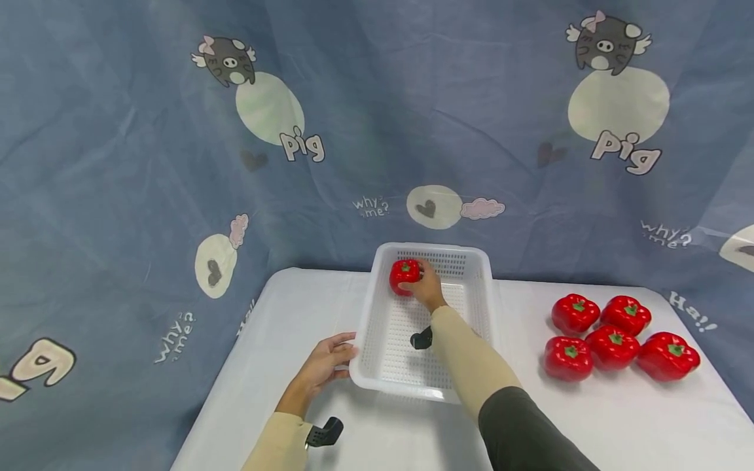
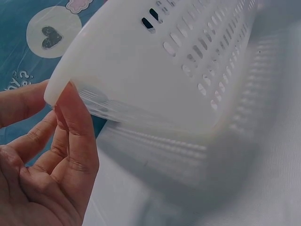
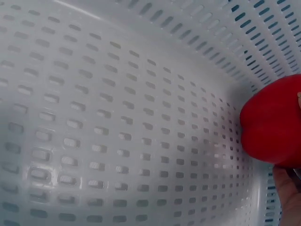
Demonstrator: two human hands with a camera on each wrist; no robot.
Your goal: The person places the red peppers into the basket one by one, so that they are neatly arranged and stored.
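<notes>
A white perforated plastic basket (image 1: pixel 400 387) sits at the middle of the table. My right hand (image 1: pixel 429 288) reaches inside it and grips a red bell pepper (image 1: pixel 400 277) with a green stem, at the far left corner. In the right wrist view the same bell pepper (image 3: pixel 270 125) is at the right edge, close to the basket wall, and only part of the right hand (image 3: pixel 290 202) shows. With thumb and fingers, my left hand (image 1: pixel 324 361) pinches the basket's left rim. The left wrist view shows these fingers (image 2: pixel 77 136) at the rim's edge.
Several red bell peppers (image 1: pixel 612 347) lie grouped on the right side of the white table (image 1: pixel 306 307). Behind the table hangs a blue cloth (image 1: pixel 353 118) printed with pigs and lettering.
</notes>
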